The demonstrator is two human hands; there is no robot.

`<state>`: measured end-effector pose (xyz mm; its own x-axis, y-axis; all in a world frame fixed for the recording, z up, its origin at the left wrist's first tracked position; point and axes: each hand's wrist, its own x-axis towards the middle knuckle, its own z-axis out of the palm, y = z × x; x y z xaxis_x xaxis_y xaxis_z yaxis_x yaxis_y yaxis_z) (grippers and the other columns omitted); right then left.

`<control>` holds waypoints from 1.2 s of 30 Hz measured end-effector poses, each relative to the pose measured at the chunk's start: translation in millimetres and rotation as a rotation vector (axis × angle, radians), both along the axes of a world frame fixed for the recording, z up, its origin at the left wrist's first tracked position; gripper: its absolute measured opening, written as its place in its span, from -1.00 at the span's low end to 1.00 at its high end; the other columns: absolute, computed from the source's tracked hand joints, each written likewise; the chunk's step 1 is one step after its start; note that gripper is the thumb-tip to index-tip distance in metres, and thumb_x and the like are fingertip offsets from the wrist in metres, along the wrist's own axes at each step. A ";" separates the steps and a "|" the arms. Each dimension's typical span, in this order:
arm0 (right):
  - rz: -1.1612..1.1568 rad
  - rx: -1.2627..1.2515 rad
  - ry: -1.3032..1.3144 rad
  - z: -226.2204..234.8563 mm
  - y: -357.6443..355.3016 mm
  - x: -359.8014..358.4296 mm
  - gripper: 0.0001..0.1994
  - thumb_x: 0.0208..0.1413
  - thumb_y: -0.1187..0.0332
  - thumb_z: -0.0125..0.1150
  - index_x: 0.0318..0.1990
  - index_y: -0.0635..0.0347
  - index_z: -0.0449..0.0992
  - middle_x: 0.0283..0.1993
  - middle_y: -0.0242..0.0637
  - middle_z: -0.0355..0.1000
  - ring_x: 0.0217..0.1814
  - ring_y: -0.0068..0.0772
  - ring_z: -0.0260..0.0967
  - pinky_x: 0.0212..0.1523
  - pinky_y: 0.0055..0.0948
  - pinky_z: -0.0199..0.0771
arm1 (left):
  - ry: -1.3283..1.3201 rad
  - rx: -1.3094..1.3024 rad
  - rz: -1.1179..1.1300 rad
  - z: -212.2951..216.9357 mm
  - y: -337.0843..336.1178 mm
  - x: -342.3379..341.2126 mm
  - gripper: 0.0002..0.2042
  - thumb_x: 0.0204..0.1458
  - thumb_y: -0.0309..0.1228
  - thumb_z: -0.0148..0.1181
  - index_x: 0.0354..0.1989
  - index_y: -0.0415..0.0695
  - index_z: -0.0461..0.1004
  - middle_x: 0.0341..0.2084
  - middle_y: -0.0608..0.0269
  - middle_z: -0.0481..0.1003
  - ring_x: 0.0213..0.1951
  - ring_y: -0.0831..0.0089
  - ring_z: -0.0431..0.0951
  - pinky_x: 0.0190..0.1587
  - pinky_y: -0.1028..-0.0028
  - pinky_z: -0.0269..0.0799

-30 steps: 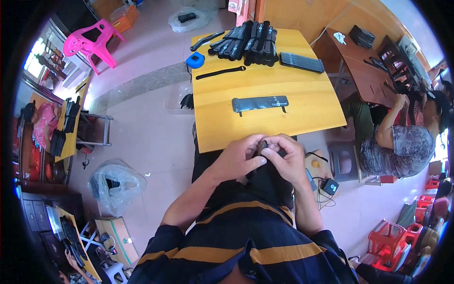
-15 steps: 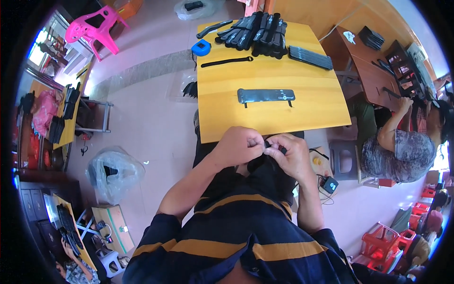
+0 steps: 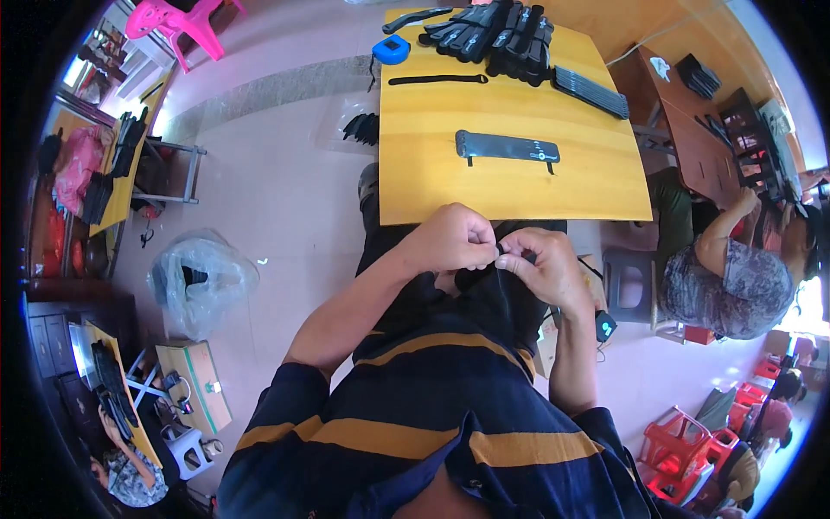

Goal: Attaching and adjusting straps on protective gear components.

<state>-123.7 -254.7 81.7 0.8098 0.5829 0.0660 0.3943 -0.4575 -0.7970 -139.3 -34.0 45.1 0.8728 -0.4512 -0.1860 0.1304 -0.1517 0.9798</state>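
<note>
Left hand (image 3: 458,239) and right hand (image 3: 549,266) curl nearly closed; both pinch a small black piece (image 3: 500,247). Beyond—a flat dark strip (image 3: 507,147).

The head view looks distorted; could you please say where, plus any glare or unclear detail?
Head view: the right edge of the yellow table bows; head view: glare leaves a white patch near the right rim; head view: the dark piece between left hand and right hand is mostly covered, its shape unclear.
</note>
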 end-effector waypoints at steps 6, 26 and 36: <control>0.070 -0.081 -0.013 6.9 5.0 1.0 -0.79 -0.04 0.33 0.48 -0.32 0.24 0.62 -0.45 -0.10 0.51 -0.40 -0.06 0.53 -0.38 -0.27 0.46 | 0.024 -0.076 0.015 -2.0 1.3 -6.9 -0.91 0.05 -0.53 0.27 -0.47 -0.25 0.58 -0.61 0.35 0.55 -0.56 0.67 0.48 -0.47 0.57 0.37; 0.080 0.125 0.148 -5.9 10.3 3.2 -0.84 0.18 0.43 0.35 -0.15 0.26 0.54 -0.37 -0.29 0.50 -0.35 -0.51 0.41 -0.25 -0.47 0.44 | 0.129 -0.349 0.277 -4.5 -1.3 -24.0 -0.91 0.13 -0.53 0.25 -0.36 -0.31 0.60 -0.53 0.29 0.59 -0.49 0.63 0.56 -0.38 0.59 0.50; -0.065 0.218 0.111 -14.2 19.0 -10.5 -0.84 0.26 0.48 0.24 -0.04 0.29 0.58 -0.31 -0.23 0.62 -0.26 -0.50 0.56 -0.16 -0.51 0.51 | -0.051 -0.253 0.360 -12.0 -4.7 -23.5 -0.91 0.19 -0.55 0.20 -0.28 -0.34 0.58 -0.47 0.22 0.61 -0.44 0.60 0.58 -0.35 0.60 0.51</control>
<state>-134.2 -235.7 67.4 0.8545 0.5110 0.0933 0.2744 -0.2914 -0.9164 -162.8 -38.8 33.0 0.9879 -0.1426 -0.0611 0.0812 0.1397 0.9869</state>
